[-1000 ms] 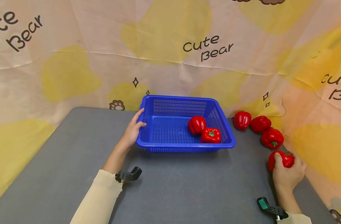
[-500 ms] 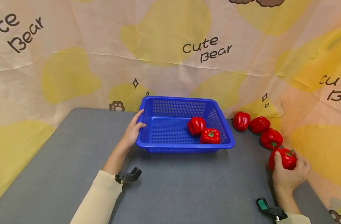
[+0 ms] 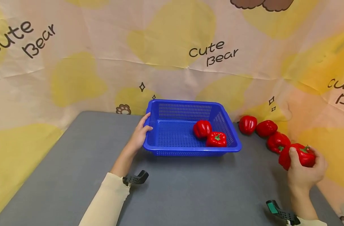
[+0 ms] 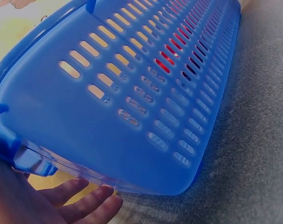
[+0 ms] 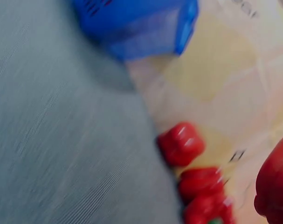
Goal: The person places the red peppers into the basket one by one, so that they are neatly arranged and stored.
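Pale cloth printed with yellow patches, paw marks and the words "Cute Bear" (image 3: 166, 78) hangs behind a grey, cloth-like counter (image 3: 189, 188). From the left comes a cream fabric sleeve (image 3: 107, 201), with a black, perforated wrist device (image 3: 136, 179) at its cuff. Beyond it the left hand (image 3: 138, 135) grips the left end of a rectangular blue plastic basket (image 3: 191, 149) – thumb over the rim, the other fingers along the outside of the end wall. Slotted walls surround the basket's interior, where two glossy red bell peppers lie toward the right: one on its side (image 3: 202, 129), and just in front of it one with its green stem showing (image 3: 216, 139). Right of the basket, three more red peppers form a slanting row close to the cloth: a far one (image 3: 247, 125), a middle one (image 3: 266, 128) and a near one (image 3: 277, 142) whose green stem faces forward. At the far right, the right hand (image 3: 306, 175) is clamped round another red bell pepper with a green stem (image 3: 304, 157), thumb on its left and fingers on its right – just beside the row's near end. A second black wrist device with a green panel (image 3: 282, 213) sits below that hand.
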